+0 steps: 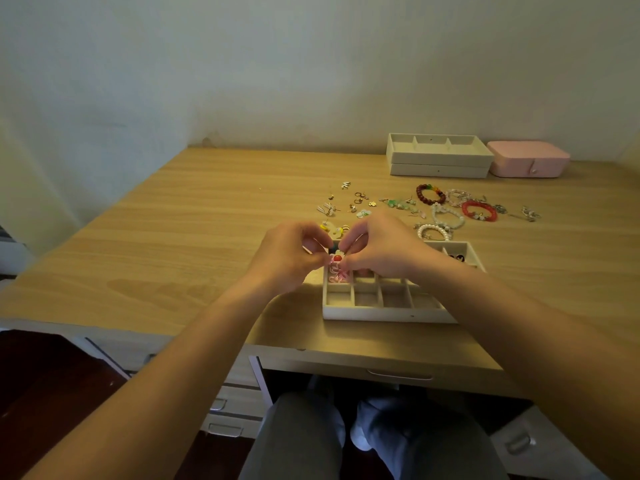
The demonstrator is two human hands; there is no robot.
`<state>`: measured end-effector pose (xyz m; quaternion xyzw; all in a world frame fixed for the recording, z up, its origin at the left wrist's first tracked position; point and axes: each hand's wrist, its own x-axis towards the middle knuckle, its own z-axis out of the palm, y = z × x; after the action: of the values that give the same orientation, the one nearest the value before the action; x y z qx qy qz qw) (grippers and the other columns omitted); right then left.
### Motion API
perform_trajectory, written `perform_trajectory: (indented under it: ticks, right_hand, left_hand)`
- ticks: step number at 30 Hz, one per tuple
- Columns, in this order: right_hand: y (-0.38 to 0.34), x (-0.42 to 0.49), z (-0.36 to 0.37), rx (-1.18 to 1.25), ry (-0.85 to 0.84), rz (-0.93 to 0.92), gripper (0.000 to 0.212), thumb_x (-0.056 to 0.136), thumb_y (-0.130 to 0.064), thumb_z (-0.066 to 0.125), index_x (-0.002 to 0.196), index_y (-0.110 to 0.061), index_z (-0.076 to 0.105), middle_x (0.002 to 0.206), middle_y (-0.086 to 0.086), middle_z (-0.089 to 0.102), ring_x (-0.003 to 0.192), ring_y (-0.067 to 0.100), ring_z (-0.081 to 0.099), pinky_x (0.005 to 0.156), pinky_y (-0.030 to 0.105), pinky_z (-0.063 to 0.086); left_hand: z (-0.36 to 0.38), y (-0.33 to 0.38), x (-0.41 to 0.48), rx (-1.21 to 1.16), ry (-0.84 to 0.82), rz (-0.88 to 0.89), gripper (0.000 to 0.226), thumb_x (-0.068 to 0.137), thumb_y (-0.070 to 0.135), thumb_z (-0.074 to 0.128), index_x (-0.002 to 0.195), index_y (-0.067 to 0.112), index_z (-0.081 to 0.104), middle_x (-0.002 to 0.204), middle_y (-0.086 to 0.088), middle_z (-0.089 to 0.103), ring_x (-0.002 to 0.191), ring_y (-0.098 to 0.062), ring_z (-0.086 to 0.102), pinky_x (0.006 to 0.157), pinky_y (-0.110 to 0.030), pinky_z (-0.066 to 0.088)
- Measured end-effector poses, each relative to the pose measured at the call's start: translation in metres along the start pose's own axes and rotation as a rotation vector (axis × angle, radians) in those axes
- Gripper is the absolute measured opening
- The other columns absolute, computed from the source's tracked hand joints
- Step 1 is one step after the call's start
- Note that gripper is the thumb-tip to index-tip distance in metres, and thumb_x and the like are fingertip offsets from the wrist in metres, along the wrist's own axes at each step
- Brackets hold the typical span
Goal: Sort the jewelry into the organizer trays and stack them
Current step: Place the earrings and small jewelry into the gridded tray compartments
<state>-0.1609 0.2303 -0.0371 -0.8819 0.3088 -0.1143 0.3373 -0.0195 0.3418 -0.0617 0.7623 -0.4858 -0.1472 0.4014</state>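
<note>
A white organizer tray (pixel 381 311) with several small compartments lies on the wooden desk near its front edge. My left hand (pixel 294 254) and my right hand (pixel 377 247) meet above the tray's far left corner, both pinching a small red and white earring (pixel 336 257). Pink pieces (pixel 337 273) lie in the compartment just below them. Dark earrings (pixel 455 258) sit in a far right compartment. Loose earrings (pixel 356 202) and bead bracelets (pixel 450 206) are scattered on the desk behind the tray.
Two white trays (pixel 438 159) are stacked at the back right by the wall, with a pink jewelry box (pixel 528 159) to their right. The desk (pixel 190 220) has drawers below its front edge. My knees show under it.
</note>
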Motion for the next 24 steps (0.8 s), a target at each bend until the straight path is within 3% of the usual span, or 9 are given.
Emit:
perform_trajectory:
  ticks: [2, 5, 8, 10, 12, 15, 19, 21, 24]
  right_hand:
    - [-0.001, -0.001, 0.001, -0.011, -0.013, 0.012, 0.017, 0.08, -0.015, 0.087, 0.093, -0.016, 0.077, 0.075, -0.003, 0.076, 0.06, 0.003, 0.071, 0.052, 0.013, 0.05]
    - [-0.002, -0.001, 0.002, -0.057, -0.039, -0.007, 0.01, 0.083, -0.014, 0.083, 0.089, -0.018, 0.077, 0.073, -0.004, 0.076, 0.05, 0.0, 0.065, 0.046, 0.01, 0.044]
    - [-0.003, 0.002, 0.005, -0.129, -0.07, -0.047, 0.007, 0.084, -0.016, 0.082, 0.087, -0.019, 0.076, 0.073, -0.005, 0.075, 0.051, 0.003, 0.067, 0.049, 0.014, 0.049]
    - [-0.004, 0.003, 0.006, -0.148, -0.081, -0.065, 0.005, 0.085, -0.013, 0.079, 0.086, -0.017, 0.076, 0.073, -0.002, 0.076, 0.057, 0.011, 0.071, 0.056, 0.025, 0.058]
    - [-0.006, 0.002, 0.006, -0.195, -0.085, -0.081, 0.008, 0.09, -0.011, 0.072, 0.087, -0.016, 0.077, 0.076, 0.001, 0.076, 0.06, 0.013, 0.071, 0.06, 0.03, 0.06]
    - [-0.008, 0.001, 0.003, -0.19, -0.067, -0.065, 0.025, 0.093, -0.004, 0.054, 0.09, -0.017, 0.076, 0.077, 0.001, 0.074, 0.054, 0.011, 0.07, 0.054, 0.025, 0.057]
    - [-0.006, 0.0, -0.001, -0.103, 0.019, -0.056, 0.025, 0.096, -0.006, 0.051, 0.098, -0.016, 0.074, 0.09, 0.004, 0.073, 0.068, 0.018, 0.074, 0.068, 0.039, 0.064]
    - [-0.004, -0.001, -0.001, -0.059, 0.037, -0.061, 0.023, 0.097, -0.006, 0.052, 0.099, -0.015, 0.072, 0.089, 0.004, 0.074, 0.066, 0.016, 0.072, 0.064, 0.034, 0.063]
    - [0.0, -0.004, 0.0, 0.024, 0.05, -0.072, 0.02, 0.095, -0.006, 0.053, 0.095, -0.017, 0.069, 0.079, 0.001, 0.077, 0.059, 0.015, 0.071, 0.057, 0.03, 0.06]
  left_hand:
    - [-0.002, 0.002, -0.001, 0.066, -0.007, 0.052, 0.026, 0.081, 0.012, 0.081, 0.079, 0.034, 0.067, 0.074, 0.012, 0.069, 0.062, 0.003, 0.058, 0.067, -0.024, 0.047]
    - [-0.004, 0.004, -0.001, 0.146, -0.027, 0.118, 0.019, 0.082, 0.01, 0.078, 0.088, 0.027, 0.072, 0.081, 0.011, 0.069, 0.066, 0.001, 0.058, 0.074, -0.029, 0.051]
    - [-0.003, 0.007, -0.001, 0.242, -0.036, 0.187, 0.023, 0.082, 0.009, 0.076, 0.096, 0.026, 0.069, 0.082, 0.011, 0.07, 0.074, -0.009, 0.062, 0.077, -0.036, 0.053]
    - [-0.003, 0.011, -0.003, 0.298, -0.039, 0.217, 0.03, 0.082, 0.011, 0.075, 0.106, 0.026, 0.063, 0.085, 0.011, 0.072, 0.082, -0.015, 0.063, 0.079, -0.038, 0.05]
    - [-0.003, 0.013, -0.003, 0.334, -0.037, 0.234, 0.037, 0.082, 0.014, 0.076, 0.113, 0.025, 0.059, 0.087, 0.011, 0.073, 0.087, -0.016, 0.063, 0.079, -0.037, 0.048]
    - [-0.004, 0.015, -0.002, 0.357, -0.05, 0.236, 0.039, 0.083, 0.016, 0.077, 0.115, 0.026, 0.056, 0.088, 0.013, 0.073, 0.082, -0.012, 0.058, 0.077, -0.036, 0.047]
    - [-0.005, 0.018, -0.001, 0.423, -0.083, 0.259, 0.041, 0.086, 0.021, 0.075, 0.119, 0.026, 0.052, 0.092, 0.013, 0.072, 0.087, -0.014, 0.058, 0.073, -0.034, 0.042]
    - [-0.006, 0.019, -0.001, 0.468, -0.089, 0.283, 0.042, 0.088, 0.022, 0.073, 0.122, 0.025, 0.05, 0.094, 0.013, 0.072, 0.092, -0.016, 0.058, 0.071, -0.032, 0.037]
    - [-0.006, 0.02, -0.001, 0.523, -0.099, 0.307, 0.041, 0.091, 0.022, 0.068, 0.125, 0.024, 0.047, 0.098, 0.012, 0.072, 0.099, -0.019, 0.058, 0.076, -0.035, 0.042]
